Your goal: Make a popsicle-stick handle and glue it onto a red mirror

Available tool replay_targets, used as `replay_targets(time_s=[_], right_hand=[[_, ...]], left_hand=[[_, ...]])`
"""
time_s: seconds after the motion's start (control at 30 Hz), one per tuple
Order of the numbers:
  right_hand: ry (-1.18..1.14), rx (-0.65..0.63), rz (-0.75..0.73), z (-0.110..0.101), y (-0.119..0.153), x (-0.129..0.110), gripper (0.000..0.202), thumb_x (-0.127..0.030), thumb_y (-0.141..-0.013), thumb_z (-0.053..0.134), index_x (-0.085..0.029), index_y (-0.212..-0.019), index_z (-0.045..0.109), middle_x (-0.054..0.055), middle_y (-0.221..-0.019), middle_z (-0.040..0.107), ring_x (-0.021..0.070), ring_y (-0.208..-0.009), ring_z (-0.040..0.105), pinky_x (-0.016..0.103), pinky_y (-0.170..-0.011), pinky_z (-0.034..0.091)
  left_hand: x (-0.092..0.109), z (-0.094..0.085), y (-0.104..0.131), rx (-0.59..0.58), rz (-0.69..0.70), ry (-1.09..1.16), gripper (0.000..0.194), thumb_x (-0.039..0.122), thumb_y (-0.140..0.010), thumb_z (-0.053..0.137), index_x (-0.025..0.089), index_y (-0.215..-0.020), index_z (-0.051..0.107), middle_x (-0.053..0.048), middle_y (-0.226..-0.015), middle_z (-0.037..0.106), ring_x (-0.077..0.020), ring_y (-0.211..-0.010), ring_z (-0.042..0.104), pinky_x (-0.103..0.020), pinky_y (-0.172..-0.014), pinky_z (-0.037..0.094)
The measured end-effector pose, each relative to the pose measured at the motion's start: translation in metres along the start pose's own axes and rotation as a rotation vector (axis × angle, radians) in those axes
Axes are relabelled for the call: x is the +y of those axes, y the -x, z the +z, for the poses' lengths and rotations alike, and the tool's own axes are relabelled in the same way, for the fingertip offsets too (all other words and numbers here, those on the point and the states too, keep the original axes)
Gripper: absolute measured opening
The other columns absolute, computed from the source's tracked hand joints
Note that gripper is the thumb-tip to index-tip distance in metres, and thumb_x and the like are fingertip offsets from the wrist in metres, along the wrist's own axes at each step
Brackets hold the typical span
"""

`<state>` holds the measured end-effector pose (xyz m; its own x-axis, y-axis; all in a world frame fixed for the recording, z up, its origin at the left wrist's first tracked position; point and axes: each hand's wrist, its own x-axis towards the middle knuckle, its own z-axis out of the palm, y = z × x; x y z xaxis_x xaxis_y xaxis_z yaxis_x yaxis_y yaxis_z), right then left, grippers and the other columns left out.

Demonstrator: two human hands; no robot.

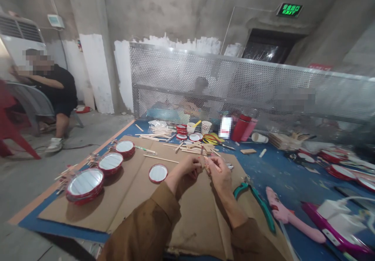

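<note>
The left hand (191,166) is closed in a pinch on a small, narrow reddish-brown piece (202,151), held up over the brown cardboard sheet (134,206). The right hand (220,174) meets it with fingers drawn together; whether it has hold of anything is too small to tell. With the fingertips so crowded, the piece could slip or twist if one pinch loosens, and might drop among the loose pale wooden sticks (191,148) on the far side.

Left of the hands, a round red-rimmed disc with a pale face (158,173) lies flat near the left forearm; a careless sweep of the sleeve could shove it. The near stack of large red-rimmed discs (84,185) sits toward the left edge of the blue surface (252,161), where a knock might topple it. On the right, teal-handled pliers (266,210) lie near the right forearm and could snag the cuff; the pink glue gun (293,218) beyond, if hot, could burn a reaching hand.
</note>
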<state>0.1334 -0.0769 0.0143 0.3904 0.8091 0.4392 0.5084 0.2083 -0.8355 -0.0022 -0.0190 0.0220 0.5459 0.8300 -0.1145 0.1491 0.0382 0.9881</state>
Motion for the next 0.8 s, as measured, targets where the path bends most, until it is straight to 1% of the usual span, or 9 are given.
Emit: replay_targets(time_s=[0.1, 0.17, 0.23, 0.33, 0.4, 0.47, 0.57, 0.67, 0.8], right_hand=[[0.008, 0.014, -0.005, 0.0, 0.0, -0.003, 0.045, -0.064, -0.081, 0.059, -0.02, -0.08, 0.067, 0.002, -0.065, 0.065, 0.0171, -0.06, 0.057, 0.027, -0.06, 0.046], [0.011, 0.032, 0.014, 0.001, 0.001, -0.005, 0.045, -0.065, -0.079, 0.059, -0.02, -0.08, 0.067, 0.003, -0.066, 0.066, 0.0178, -0.062, 0.058, 0.028, -0.061, 0.046], [0.006, 0.036, 0.042, 0.001, 0.001, -0.007, 0.046, -0.065, -0.078, 0.058, -0.02, -0.081, 0.067, 0.003, -0.066, 0.067, 0.0183, -0.062, 0.058, 0.028, -0.06, 0.046], [-0.009, 0.032, 0.068, 0.001, 0.002, -0.01, 0.047, -0.067, -0.076, 0.058, -0.021, -0.08, 0.066, 0.002, -0.063, 0.065, 0.0178, -0.058, 0.057, 0.028, -0.058, 0.045], [-0.02, 0.027, 0.064, 0.0, 0.002, -0.013, 0.048, -0.068, -0.075, 0.058, -0.021, -0.079, 0.066, 0.002, -0.061, 0.064, 0.0172, -0.057, 0.056, 0.028, -0.057, 0.045], [-0.029, 0.022, 0.054, -0.001, 0.001, -0.013, 0.049, -0.069, -0.075, 0.059, -0.021, -0.078, 0.066, 0.002, -0.061, 0.064, 0.0169, -0.056, 0.056, 0.027, -0.057, 0.045], [-0.033, 0.009, 0.043, -0.001, 0.0, -0.011, 0.049, -0.068, -0.077, 0.06, -0.02, -0.079, 0.067, 0.001, -0.058, 0.063, 0.0165, -0.055, 0.055, 0.027, -0.056, 0.045], [-0.037, -0.007, 0.038, -0.001, 0.0, -0.007, 0.05, -0.069, -0.077, 0.061, -0.02, -0.08, 0.067, 0.001, -0.059, 0.063, 0.0169, -0.055, 0.056, 0.028, -0.056, 0.045], [-0.035, -0.01, 0.055, -0.001, 0.0, -0.005, 0.05, -0.07, -0.078, 0.06, -0.02, -0.081, 0.067, 0.001, -0.061, 0.065, 0.0175, -0.057, 0.057, 0.028, -0.058, 0.045]], left_hand=[[0.003, 0.001, 0.001, -0.001, -0.016, -0.023, 0.018, 0.009, -0.076, 0.053, 0.016, -0.06, 0.051, 0.004, -0.048, 0.049, -0.0077, -0.04, 0.044, -0.019, -0.044, 0.034], [0.003, 0.001, 0.001, -0.006, -0.029, -0.034, 0.019, 0.009, -0.076, 0.053, 0.016, -0.059, 0.051, 0.004, -0.048, 0.049, -0.0082, -0.039, 0.044, -0.02, -0.044, 0.034], [0.002, 0.001, 0.0, 0.006, -0.011, -0.033, 0.019, 0.009, -0.075, 0.055, 0.016, -0.058, 0.05, 0.004, -0.047, 0.048, -0.0077, -0.039, 0.044, -0.019, -0.043, 0.034], [-0.001, -0.001, 0.0, 0.0, 0.03, -0.013, 0.02, 0.012, -0.075, 0.059, 0.016, -0.057, 0.05, 0.004, -0.047, 0.048, -0.0065, -0.04, 0.044, -0.017, -0.042, 0.033], [-0.002, -0.001, -0.001, -0.022, 0.029, -0.013, 0.02, 0.016, -0.075, 0.062, 0.015, -0.058, 0.052, 0.004, -0.047, 0.049, -0.0067, -0.041, 0.046, -0.017, -0.042, 0.034], [-0.002, -0.001, -0.001, -0.009, 0.013, -0.029, 0.021, 0.018, -0.076, 0.063, 0.016, -0.058, 0.051, 0.005, -0.047, 0.048, -0.0067, -0.04, 0.045, -0.017, -0.041, 0.034], [0.001, 0.001, 0.001, 0.024, -0.01, -0.055, 0.021, 0.016, -0.077, 0.06, 0.016, -0.059, 0.05, 0.005, -0.047, 0.048, -0.0074, -0.039, 0.044, -0.018, -0.042, 0.035], [0.006, 0.001, 0.004, 0.005, -0.026, -0.072, 0.018, 0.014, -0.078, 0.055, 0.016, -0.061, 0.051, 0.004, -0.049, 0.05, -0.0088, -0.042, 0.047, -0.02, -0.046, 0.039], [0.01, 0.0, 0.006, 0.005, -0.035, -0.061, 0.02, 0.01, -0.078, 0.053, 0.015, -0.059, 0.051, 0.004, -0.048, 0.049, -0.0082, -0.043, 0.045, -0.02, -0.048, 0.038]])
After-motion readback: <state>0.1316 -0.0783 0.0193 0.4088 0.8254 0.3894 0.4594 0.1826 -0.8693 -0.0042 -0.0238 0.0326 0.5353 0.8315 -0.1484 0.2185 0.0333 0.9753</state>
